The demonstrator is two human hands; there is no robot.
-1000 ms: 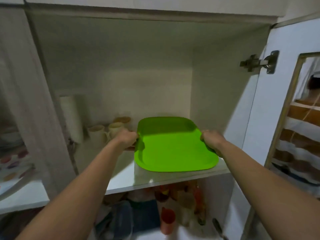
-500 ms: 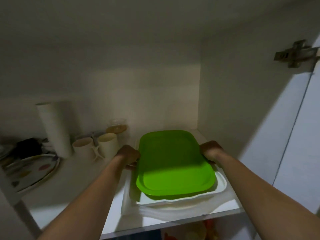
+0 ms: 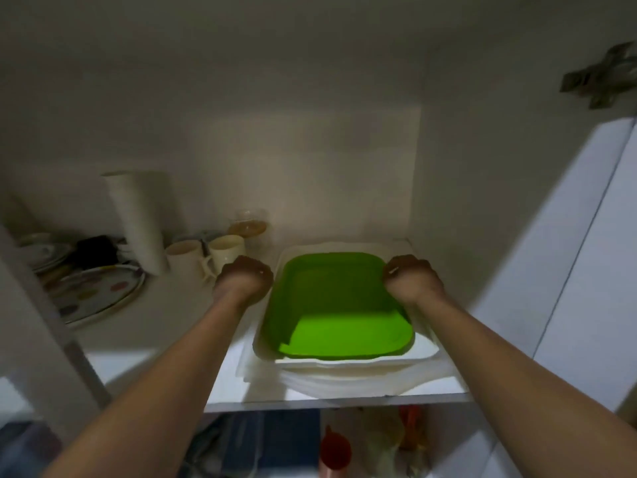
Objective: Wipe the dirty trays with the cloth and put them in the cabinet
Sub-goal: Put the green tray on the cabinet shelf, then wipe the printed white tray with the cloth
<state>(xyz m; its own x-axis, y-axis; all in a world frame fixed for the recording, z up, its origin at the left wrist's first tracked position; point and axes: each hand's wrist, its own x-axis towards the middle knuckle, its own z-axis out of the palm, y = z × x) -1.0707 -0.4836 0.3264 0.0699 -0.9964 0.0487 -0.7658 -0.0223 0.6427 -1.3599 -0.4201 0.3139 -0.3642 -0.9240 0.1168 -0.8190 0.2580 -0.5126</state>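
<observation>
A green tray (image 3: 336, 312) lies inside a white tray (image 3: 348, 363) that tops a stack of white trays on the cabinet shelf (image 3: 344, 396). My left hand (image 3: 244, 277) is curled at the green tray's far left edge. On the far right edge sits my right hand (image 3: 410, 277), also curled. Both hands grip the tray's rim, with the fingertips hidden under it. No cloth is in view.
Left of the trays stand two cream mugs (image 3: 225, 251), a glass jar (image 3: 249, 226), a tall white roll (image 3: 138, 219) and patterned plates (image 3: 100, 293). The open cabinet door (image 3: 565, 257) is at the right with its hinge (image 3: 601, 81). A lower shelf holds an orange bottle (image 3: 334, 450).
The green tray has gone from the shelf's front edge deeper into the cabinet and down into the white tray stack. Both hands stayed on its sides. The view has moved closer.
</observation>
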